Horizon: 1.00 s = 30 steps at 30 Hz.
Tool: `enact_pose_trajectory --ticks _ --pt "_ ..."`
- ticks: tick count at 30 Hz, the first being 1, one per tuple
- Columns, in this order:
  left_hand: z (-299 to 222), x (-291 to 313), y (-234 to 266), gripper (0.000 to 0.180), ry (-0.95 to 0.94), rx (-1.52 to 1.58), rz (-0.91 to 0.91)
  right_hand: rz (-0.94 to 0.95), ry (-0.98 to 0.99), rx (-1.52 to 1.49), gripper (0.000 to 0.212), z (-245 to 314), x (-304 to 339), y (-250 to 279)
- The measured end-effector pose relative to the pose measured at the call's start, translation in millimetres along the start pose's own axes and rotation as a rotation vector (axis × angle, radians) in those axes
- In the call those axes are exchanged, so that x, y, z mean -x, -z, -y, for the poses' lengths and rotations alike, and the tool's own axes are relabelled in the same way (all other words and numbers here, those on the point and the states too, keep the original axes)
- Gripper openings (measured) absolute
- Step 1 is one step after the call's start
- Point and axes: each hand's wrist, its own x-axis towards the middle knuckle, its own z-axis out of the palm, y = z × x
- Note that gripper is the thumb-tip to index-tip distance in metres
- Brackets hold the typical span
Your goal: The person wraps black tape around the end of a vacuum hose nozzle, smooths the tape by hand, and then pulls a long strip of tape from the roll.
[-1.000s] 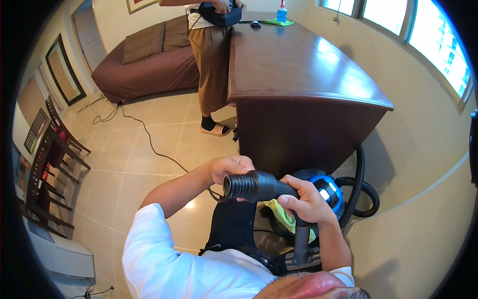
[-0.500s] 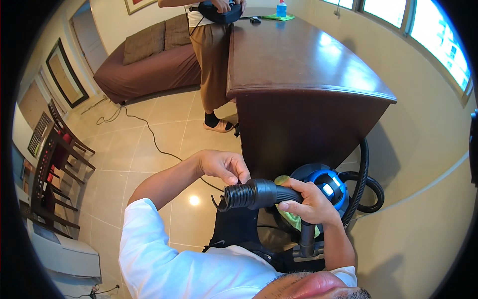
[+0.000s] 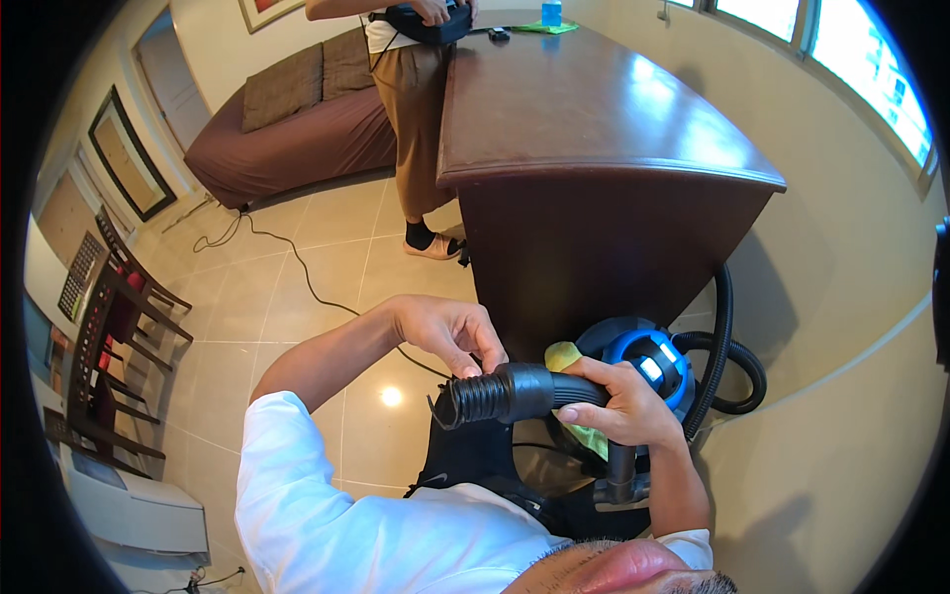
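In my right hand, fingers wrapped round its grip, is a black vacuum hose handle. A ribbed stub of vacuum hose sticks out of its cuff toward the left, and a loose black strand curls off the torn-looking end. My left hand is curled over that stub, thumb and fingertips pinched against its upper ribs; whether they grip a strand there is too small to tell. A yellow-green cloth shows behind and below the handle, beside my right hand. Below it stands a blue and black vacuum cleaner.
A dark wooden desk stands ahead, with another person beside it handling a black bag. More black hose loops by the right wall. A cable crosses the tiles. A brown sofa and chairs are left.
My left hand has come slightly right and down, closer onto the hose's ribs. The handle in my right hand has shifted a little. The view has tilted slightly.
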Motion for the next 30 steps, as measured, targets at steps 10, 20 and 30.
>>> enact_pose_trajectory --ticks 10,20,30 --pt "-23.3 -5.2 -8.1 0.021 0.013 -0.466 0.051 -0.085 0.027 0.38 0.044 11.8 15.6 0.2" --pt "-76.2 9.5 -29.7 0.016 -0.067 -0.935 -0.227 -0.383 -0.077 0.767 0.037 4.1 12.1 1.5" --pt "-25.0 -16.9 -75.5 0.013 -0.272 -1.522 -1.018 -0.889 -0.272 0.159 0.029 -1.3 -6.2 12.0"
